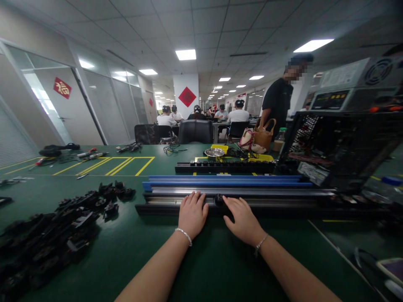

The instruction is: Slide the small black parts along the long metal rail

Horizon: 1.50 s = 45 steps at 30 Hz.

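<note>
A long black rail with a metallic channel (166,201) lies across the green table. My left hand (192,212) rests on it with the palm down and the fingers stretched out. Just right of that hand, a small black part (218,199) sits in the channel. My right hand (241,216) touches this part with its index fingertip, the thumb spread below and the other fingers partly bent. Behind the rail lie blue strips (226,181) parallel to it.
Many black parts (56,235) are heaped on the left. Farther back are a black strip (225,167), a metal dish (214,152) and yellow trays (261,157). An open computer case (333,147) stands at the right. A person (277,100) stands beyond the table.
</note>
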Each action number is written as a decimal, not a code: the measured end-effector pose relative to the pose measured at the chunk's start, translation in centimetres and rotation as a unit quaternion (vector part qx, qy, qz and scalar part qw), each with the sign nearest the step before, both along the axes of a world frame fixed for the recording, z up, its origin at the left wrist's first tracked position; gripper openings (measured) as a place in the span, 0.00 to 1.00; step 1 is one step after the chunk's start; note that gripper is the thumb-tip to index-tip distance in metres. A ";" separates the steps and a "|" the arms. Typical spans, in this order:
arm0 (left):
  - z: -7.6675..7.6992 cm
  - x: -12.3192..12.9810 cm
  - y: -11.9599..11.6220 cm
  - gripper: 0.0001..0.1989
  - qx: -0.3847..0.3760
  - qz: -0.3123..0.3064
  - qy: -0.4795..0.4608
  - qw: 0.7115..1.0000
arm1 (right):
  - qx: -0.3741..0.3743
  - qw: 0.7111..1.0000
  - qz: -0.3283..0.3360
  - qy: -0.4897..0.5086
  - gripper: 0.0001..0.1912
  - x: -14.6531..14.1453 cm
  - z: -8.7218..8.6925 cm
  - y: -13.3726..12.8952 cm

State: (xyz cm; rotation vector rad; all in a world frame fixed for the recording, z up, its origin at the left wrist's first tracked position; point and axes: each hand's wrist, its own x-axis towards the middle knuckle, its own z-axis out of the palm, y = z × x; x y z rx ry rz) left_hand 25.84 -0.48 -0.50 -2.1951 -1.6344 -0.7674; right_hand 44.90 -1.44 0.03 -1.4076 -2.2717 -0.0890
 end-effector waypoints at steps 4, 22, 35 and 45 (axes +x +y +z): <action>0.0 0.0 0.0 0.18 0.001 0.000 -0.003 1.000 | -0.013 1.000 0.001 -0.014 0.31 -0.2 0.1 -0.2; -0.1 0.0 0.2 0.21 0.003 0.001 -0.017 1.000 | -0.055 0.997 0.015 -0.042 0.37 -0.9 0.3 -0.7; -0.2 0.0 0.1 0.21 0.007 -0.004 -0.021 1.000 | -0.045 0.997 0.028 -0.051 0.36 -1.0 -0.2 -0.5; -0.3 -0.1 0.2 0.22 -0.001 -0.019 -0.021 1.000 | -0.016 0.998 0.010 -0.054 0.31 -1.2 -0.2 -0.5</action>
